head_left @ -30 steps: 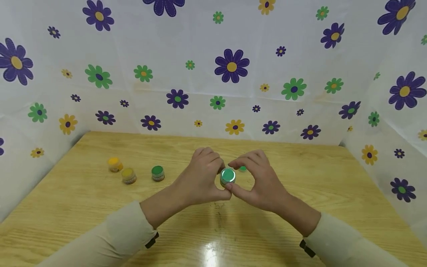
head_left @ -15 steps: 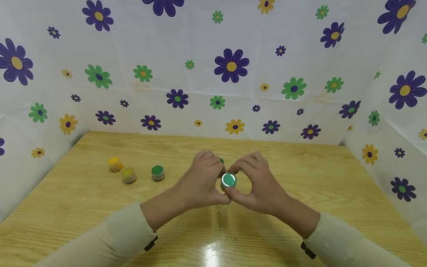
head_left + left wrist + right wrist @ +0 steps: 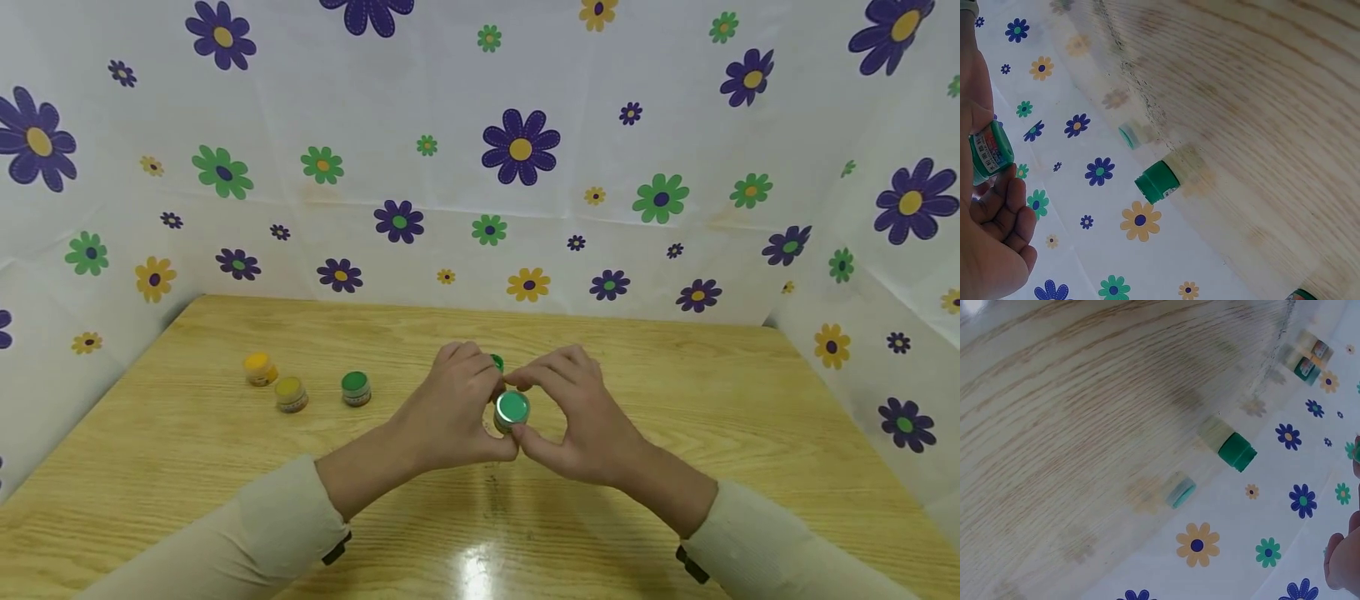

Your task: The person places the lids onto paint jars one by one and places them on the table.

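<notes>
A small paint jar (image 3: 512, 408) with a green top and pale rim is held up over the table between both hands. My left hand (image 3: 453, 408) curls round its left side, thumb below. My right hand (image 3: 581, 417) has its thumb at the jar's near edge and index finger at the far edge. The left wrist view shows the jar's printed label (image 3: 988, 150). Behind the hands stands an uncapped green paint jar (image 3: 1159, 181) with a threaded neck, mostly hidden in the head view. Beside it lies a pale green lid (image 3: 1180, 492), hidden in the head view.
On the left of the wooden table (image 3: 637, 533) stand an orange-yellow jar (image 3: 259, 368), a dull yellow jar (image 3: 290, 394) and a dark green jar (image 3: 356, 388). A flower-patterned cloth (image 3: 450, 92) walls the back and sides.
The held jar has come slightly toward me. My right index finger has drawn in to its far edge. The loose lid has gone out of sight behind the right hand.
</notes>
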The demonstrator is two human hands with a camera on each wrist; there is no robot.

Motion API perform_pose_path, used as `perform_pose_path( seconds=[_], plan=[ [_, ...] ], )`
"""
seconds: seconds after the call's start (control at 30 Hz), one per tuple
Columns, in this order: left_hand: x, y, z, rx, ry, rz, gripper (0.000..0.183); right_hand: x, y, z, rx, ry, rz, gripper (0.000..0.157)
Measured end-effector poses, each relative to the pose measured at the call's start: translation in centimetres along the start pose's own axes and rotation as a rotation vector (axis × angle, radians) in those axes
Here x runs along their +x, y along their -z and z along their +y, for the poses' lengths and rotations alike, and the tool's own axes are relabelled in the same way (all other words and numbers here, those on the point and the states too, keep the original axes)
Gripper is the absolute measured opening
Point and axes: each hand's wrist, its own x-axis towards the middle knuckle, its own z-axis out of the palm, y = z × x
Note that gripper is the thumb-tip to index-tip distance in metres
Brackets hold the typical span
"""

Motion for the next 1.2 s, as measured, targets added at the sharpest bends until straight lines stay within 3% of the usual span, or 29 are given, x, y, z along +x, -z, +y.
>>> perform_pose_path(
  seconds=[0.17,0.33,0.63,0.87,1.2],
  plan=[
    [-0.1,-0.1,0.0,-0.003,0.001,0.005,0.030,0.0,-0.2,0.0,-0.023,0.028,0.018,0.027],
    [-0.2,-0.1,0.0,0.001,-0.005,0.003,0.033,0.0,-0.4,-0.2,-0.046,-0.011,0.014,0.024],
    [-0.4,-0.1,0.0,-0.007,0.002,-0.028,0.032,-0.1,-0.3,-0.3,-0.075,-0.061,-0.005,0.035],
    [-0.7,-0.5,0.0,-0.032,0.002,-0.072,0.028,-0.6,-0.5,0.0,-0.056,0.005,-0.024,0.028],
    [-1.7,-1.6,0.0,-0.080,0.003,-0.121,0.025,-1.4,-0.6,0.5,-0.154,0.115,-0.130,0.025]
  ],
)
